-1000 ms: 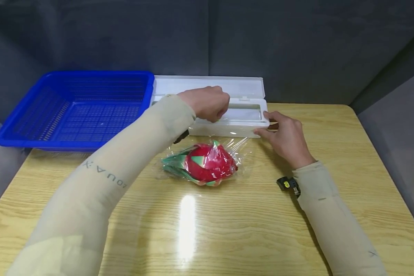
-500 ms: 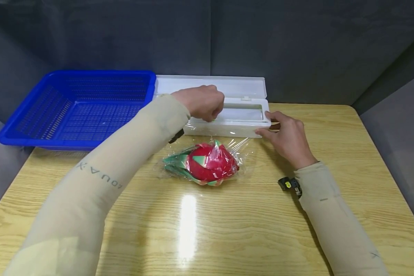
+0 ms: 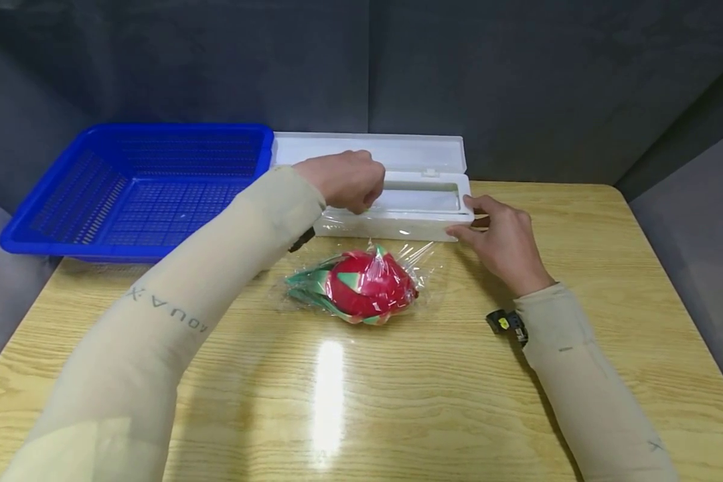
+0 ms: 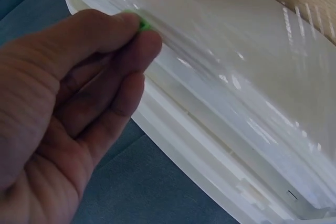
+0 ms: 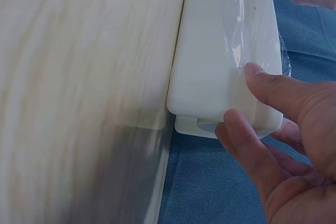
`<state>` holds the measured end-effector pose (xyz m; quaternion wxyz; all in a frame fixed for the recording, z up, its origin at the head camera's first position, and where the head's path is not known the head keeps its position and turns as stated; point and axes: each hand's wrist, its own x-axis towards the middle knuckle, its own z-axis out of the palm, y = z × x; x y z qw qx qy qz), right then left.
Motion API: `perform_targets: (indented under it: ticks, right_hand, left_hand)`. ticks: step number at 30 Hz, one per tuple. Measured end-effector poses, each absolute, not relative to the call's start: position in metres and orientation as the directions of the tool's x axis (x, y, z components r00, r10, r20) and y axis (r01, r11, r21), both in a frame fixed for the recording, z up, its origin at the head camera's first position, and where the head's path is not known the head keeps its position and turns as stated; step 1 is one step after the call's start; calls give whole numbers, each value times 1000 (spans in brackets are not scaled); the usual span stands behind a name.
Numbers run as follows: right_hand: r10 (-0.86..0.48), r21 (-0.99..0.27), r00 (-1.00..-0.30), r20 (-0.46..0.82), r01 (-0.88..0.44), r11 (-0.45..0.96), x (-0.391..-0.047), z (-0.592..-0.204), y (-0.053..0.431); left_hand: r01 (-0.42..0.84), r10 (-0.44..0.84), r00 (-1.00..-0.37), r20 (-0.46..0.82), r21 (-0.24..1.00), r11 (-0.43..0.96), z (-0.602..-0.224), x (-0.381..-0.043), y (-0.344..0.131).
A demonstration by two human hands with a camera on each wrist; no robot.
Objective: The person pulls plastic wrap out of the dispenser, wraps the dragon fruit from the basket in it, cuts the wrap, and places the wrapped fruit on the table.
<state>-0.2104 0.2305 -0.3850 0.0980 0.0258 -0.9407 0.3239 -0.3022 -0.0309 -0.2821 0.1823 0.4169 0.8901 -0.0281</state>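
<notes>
A long white cling film dispenser [image 3: 391, 227] lies at the back of the table with its lid [image 3: 397, 148] up. My left hand [image 3: 346, 179] is over its middle, and in the left wrist view thumb and forefinger pinch a small green slider [image 4: 144, 24] at the film's edge. My right hand [image 3: 503, 244] grips the dispenser's right end, thumb and fingers on either side of the corner. Clear film [image 4: 236, 72] drapes over the front face. In front of the dispenser lies a red dragon fruit [image 3: 370, 288] with green-tipped scales, covered by clear film.
A blue plastic basket [image 3: 266, 150] stands at the back left, against the dispenser's left end. Dark curtain [image 3: 518, 87] hangs behind the wooden table [image 3: 434, 402].
My left hand has slid leftward along the dispenser with the green slider. The right hand keeps its grip on the right end, and the fruit stays in place.
</notes>
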Motion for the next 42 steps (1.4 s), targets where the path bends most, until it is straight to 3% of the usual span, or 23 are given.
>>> perform_targets:
  ticks: [42]
  right_hand:
    - [15,-591,-981,194,-105,800,-214,-386,242]
  left_hand:
    - [667,659,-663,-356,119,735,-284,-310,-93]
